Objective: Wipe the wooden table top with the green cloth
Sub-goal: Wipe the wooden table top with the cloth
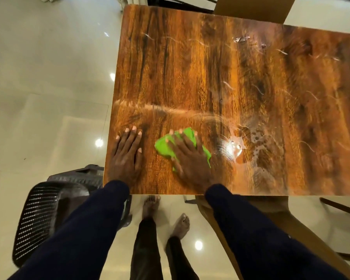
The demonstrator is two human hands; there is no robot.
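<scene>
While the right hand [190, 158] presses the crumpled bright green cloth [182, 146] flat near the front edge of the glossy brown wood-grain desk [210, 67], fingers spread over it, the left hand [127, 152] rests open and empty just beside. Best to keep the palm down flat and sweep right into the foamy wet patch [249, 144], overlapping strokes. Count: one cloth, one desk, two hands, one dark perforated plastic chair [47, 215].

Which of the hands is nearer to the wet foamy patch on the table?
Right. The right hand presses the green cloth just beside the wet patch; the left hand lies flat beyond the cloth, near the table's left edge.
</scene>
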